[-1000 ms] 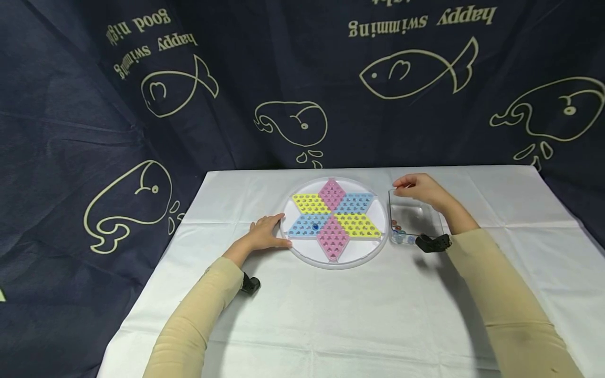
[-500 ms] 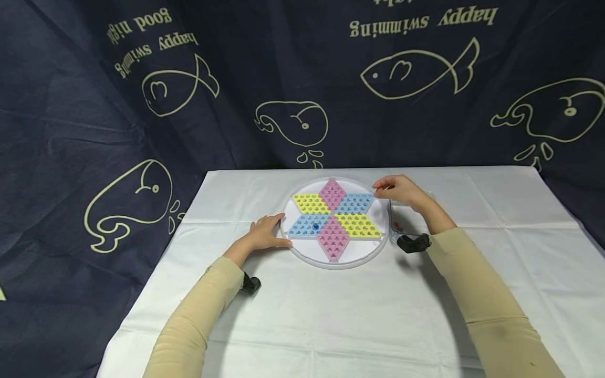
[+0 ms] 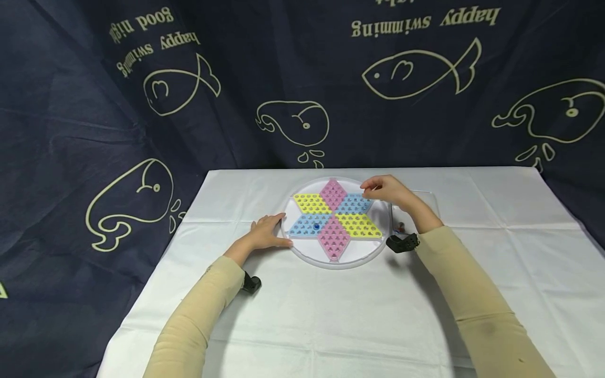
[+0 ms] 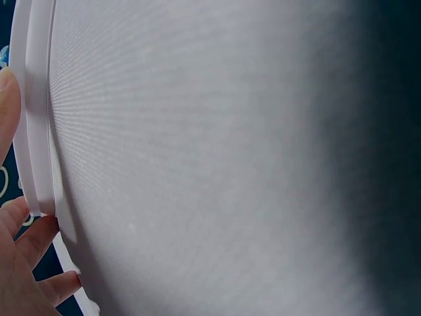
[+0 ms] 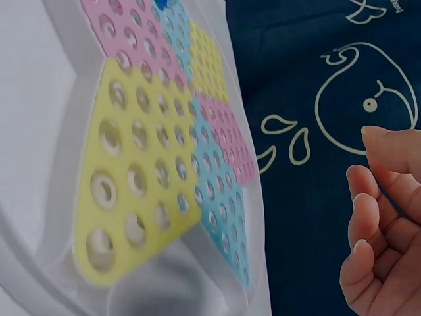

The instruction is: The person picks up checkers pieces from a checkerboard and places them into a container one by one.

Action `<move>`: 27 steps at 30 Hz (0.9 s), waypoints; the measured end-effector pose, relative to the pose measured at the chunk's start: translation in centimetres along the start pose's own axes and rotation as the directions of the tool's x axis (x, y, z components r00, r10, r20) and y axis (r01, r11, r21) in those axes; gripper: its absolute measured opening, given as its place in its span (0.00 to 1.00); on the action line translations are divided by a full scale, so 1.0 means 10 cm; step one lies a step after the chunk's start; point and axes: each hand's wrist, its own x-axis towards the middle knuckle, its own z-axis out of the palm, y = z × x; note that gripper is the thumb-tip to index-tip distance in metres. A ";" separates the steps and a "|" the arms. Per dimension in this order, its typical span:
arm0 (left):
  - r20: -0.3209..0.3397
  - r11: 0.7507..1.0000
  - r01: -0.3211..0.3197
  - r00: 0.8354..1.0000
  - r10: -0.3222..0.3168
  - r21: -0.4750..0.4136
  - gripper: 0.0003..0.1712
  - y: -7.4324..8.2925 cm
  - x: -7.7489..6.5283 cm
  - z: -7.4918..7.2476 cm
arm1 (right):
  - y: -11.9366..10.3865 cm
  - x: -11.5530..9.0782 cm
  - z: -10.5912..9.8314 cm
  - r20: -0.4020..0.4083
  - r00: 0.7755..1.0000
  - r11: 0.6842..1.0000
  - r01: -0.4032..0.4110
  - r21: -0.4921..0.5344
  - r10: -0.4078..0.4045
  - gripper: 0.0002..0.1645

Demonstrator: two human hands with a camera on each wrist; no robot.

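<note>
A round white Chinese checkers board point(image 3: 302, 251) bears a star of pink, yellow and blue holed sections. One blue marble point(image 3: 316, 227) sits in its left blue section. My left hand point(image 3: 266, 232) rests at the board's left rim, thumb and fingers spread along the edge. Over the right blue section hovers my right hand point(image 3: 385, 190), thumb and fingertips drawn together. In the right wrist view the right hand point(image 5: 388, 217) shows curled fingers; anything between thumb and forefinger is hidden. Behind the right wrist stands a clear plastic box point(image 3: 436, 202) with a few marbles point(image 3: 400, 228).
White cloth point(image 3: 312, 325) covers the table. A dark blue curtain point(image 3: 293, 63) printed with fish and whales hangs behind the far edge. A black camera strap point(image 3: 403, 242) sits on the right wrist, beside the box's near edge.
My right hand has moved left from above the clear box to over the board's right blue section. The left hand has stayed at the rim.
</note>
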 end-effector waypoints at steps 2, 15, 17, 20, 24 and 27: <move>0.003 1.000 0.001 1.000 -0.001 -0.001 0.55 0.00 0.00 0.00 | -0.02 0.02 0.02 0.005 1.000 1.000 0.009 0.001 -0.009 0.23; 0.003 1.000 -0.003 1.000 0.003 0.001 0.54 0.01 -0.01 -0.01 | -0.10 0.13 0.22 0.053 0.996 0.996 0.066 0.052 -0.069 0.21; 0.004 1.000 0.000 1.000 0.000 0.001 0.54 0.01 -0.01 -0.01 | -0.11 0.15 0.26 0.061 0.996 0.996 0.064 0.065 -0.067 0.21; 0.005 1.000 0.001 1.000 -0.001 0.001 0.54 0.01 -0.01 0.00 | -0.14 0.16 0.33 0.072 0.995 0.995 0.063 0.080 -0.069 0.21; 0.004 1.000 -0.003 1.000 0.003 0.002 0.54 0.02 -0.01 -0.01 | -0.18 0.16 0.41 0.078 0.993 0.993 0.086 0.084 -0.092 0.20; 0.003 1.000 -0.002 1.000 0.002 0.003 0.54 0.02 -0.01 -0.01 | -0.22 0.17 0.47 0.084 0.990 0.993 0.106 0.056 -0.110 0.20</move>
